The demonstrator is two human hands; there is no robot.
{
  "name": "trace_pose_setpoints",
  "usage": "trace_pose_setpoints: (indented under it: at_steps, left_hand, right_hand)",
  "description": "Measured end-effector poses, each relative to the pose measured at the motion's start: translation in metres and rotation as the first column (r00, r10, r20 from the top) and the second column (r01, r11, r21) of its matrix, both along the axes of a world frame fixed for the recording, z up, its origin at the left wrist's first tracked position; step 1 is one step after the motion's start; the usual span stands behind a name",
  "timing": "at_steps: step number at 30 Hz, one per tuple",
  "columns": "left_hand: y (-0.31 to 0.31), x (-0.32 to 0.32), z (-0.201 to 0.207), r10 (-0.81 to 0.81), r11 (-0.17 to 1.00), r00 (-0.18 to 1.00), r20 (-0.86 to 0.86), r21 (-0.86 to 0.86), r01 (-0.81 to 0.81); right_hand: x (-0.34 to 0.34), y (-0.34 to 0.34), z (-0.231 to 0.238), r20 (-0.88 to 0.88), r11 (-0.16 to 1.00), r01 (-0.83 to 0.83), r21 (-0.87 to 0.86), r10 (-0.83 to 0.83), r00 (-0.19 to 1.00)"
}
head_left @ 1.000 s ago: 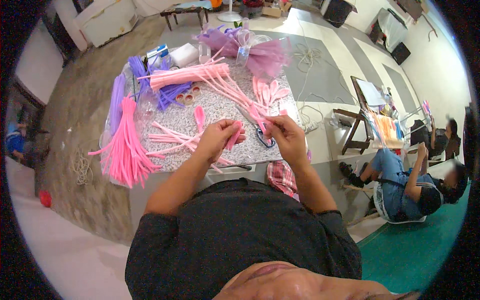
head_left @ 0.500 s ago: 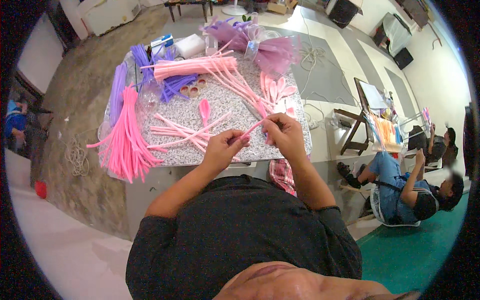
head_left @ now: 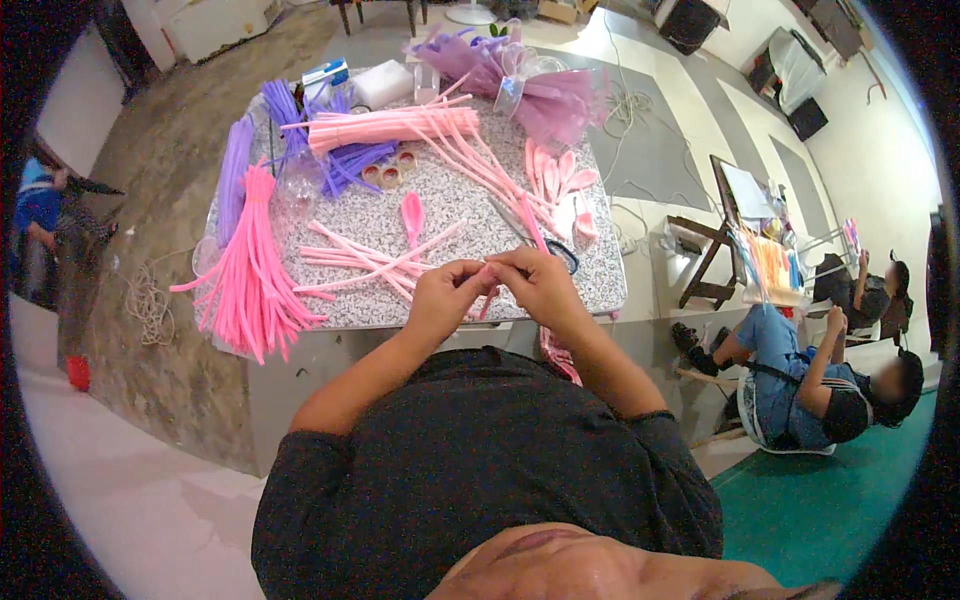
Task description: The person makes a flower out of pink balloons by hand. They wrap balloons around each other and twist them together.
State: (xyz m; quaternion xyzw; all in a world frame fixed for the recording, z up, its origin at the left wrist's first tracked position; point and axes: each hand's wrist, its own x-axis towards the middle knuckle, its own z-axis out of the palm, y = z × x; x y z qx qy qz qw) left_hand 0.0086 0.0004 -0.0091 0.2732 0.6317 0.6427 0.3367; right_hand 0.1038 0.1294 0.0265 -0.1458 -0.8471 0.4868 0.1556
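Observation:
My left hand (head_left: 445, 302) and my right hand (head_left: 541, 288) meet at the table's front edge, each closed in a pinch. Between their fingertips is a pink pipe cleaner (head_left: 488, 303), mostly hidden, with a short end hanging below. Just past the right hand lie another pink pipe cleaner (head_left: 533, 222) and scissors (head_left: 571, 260) with a dark handle loop. Beyond the left hand, loose light pink pipe cleaners (head_left: 365, 262) cross each other beside one pink petal-shaped loop (head_left: 413, 215). Several more pink petal shapes (head_left: 548, 172) lie at the table's right side.
A fanned pink bundle (head_left: 255, 270) covers the speckled table's (head_left: 455, 205) left side. Behind are purple pipe cleaners (head_left: 236, 180), a light pink bundle (head_left: 390, 128), tape rolls (head_left: 386, 177), a white block (head_left: 383, 85) and a purple-wrapped bouquet (head_left: 535, 90). A seated person (head_left: 790, 385) works at right.
My hands have come together; the right hand moved left and down to the left fingertips. The pink pipe cleaner stretched between them is now mostly covered, its end pointing down.

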Motion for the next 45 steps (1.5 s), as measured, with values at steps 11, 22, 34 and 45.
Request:
trace_pose_setpoints:
  at_steps: [11, 22, 34, 45]
  left_hand:
    - [0.001, -0.007, -0.008, 0.037, 0.999, 0.990, 0.135, 0.001, -0.037]
    - [0.000, -0.005, -0.006, 0.072, 0.997, 0.975, 0.212, -0.026, -0.068]
    - [0.010, 0.002, -0.018, 0.094, 0.974, 0.840, 0.534, 0.124, -0.188]
    - [0.012, -0.001, -0.027, 0.086, 0.976, 0.778, 0.622, 0.105, -0.192]
  right_hand:
    - [0.003, -0.009, -0.031, -0.003, 0.974, 0.118, -0.194, -0.121, 0.993]
    - [0.005, -0.008, -0.043, 0.006, 0.956, 0.103, -0.273, -0.105, 0.994]
    - [0.001, -0.015, -0.041, 0.074, 0.978, 0.054, -0.202, -0.039, 0.996]
    - [-0.002, -0.005, -0.060, 0.096, 0.649, -0.015, -0.761, 0.135, 0.986]
